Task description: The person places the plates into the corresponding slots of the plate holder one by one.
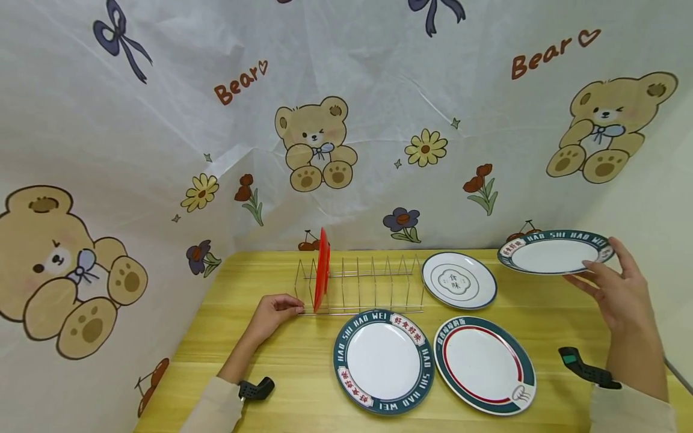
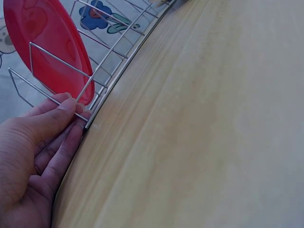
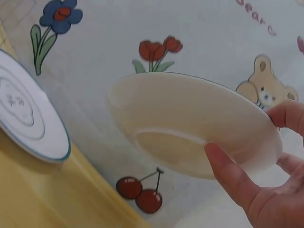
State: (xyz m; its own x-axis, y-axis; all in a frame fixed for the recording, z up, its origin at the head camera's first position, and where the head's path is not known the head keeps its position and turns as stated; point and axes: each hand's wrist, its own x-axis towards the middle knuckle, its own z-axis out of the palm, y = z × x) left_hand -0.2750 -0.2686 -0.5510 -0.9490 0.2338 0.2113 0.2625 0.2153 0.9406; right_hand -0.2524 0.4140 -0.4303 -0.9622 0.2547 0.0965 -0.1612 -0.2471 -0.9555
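My left hand (image 1: pixel 274 313) pinches the near left corner of a wire dish rack (image 1: pixel 373 311). A red plate (image 1: pixel 322 270) stands on edge in the rack's left part, just beyond those fingertips; the left wrist view shows its glossy face (image 2: pixel 50 47). At the far right, my right hand (image 1: pixel 622 288) grips a white plate (image 1: pixel 557 255) with a green lettered rim by its right side, raised and tilted above the table. In the right wrist view, the pale underside of this plate (image 3: pixel 190 118) faces the camera, with a finger spread beneath it.
On the wooden table (image 1: pixel 292 379) lie a green-rimmed lettered plate (image 1: pixel 383 361), a plate with a red inner ring (image 1: pixel 482 364), and a small blue-edged plate (image 1: pixel 459 279) beside the rack's right end. A bear-patterned cloth (image 1: pixel 373 198) hangs behind.
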